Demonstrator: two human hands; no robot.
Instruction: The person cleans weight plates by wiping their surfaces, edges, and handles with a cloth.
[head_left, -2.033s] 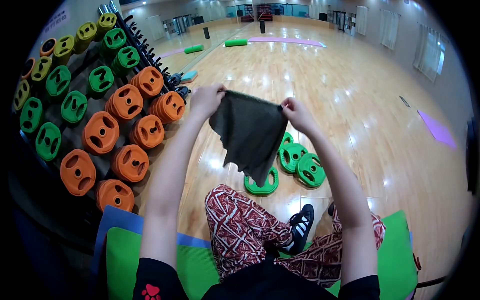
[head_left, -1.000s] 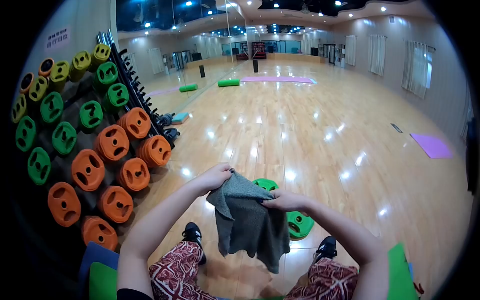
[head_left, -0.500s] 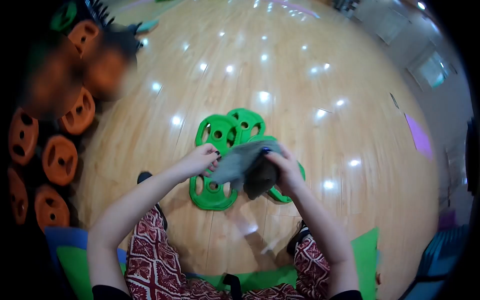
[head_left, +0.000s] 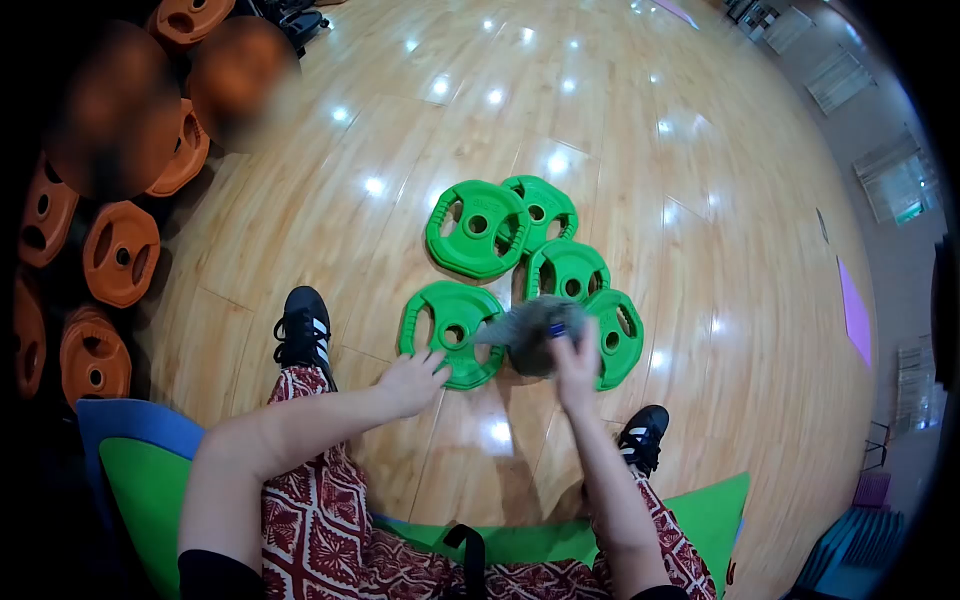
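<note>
Several green weight plates lie on the wooden floor in front of me, some overlapping. My right hand grips a grey cloth, blurred by motion, over the gap between the near left plate and the near right plate. At the lower edge of the near left plate is my left hand, fingers apart and holding nothing. Farther off are an upper left plate, an upper plate and a middle plate.
Orange weight plates stand stacked at the left. My black shoes rest on the floor either side of the green plates. Green mat and blue mat lie under me. A pink strip is at the right.
The cloth has moved down and to the right with my right hand. My left hand has come away from the cloth's edge and opened. The view has shifted, showing both shoes more fully.
</note>
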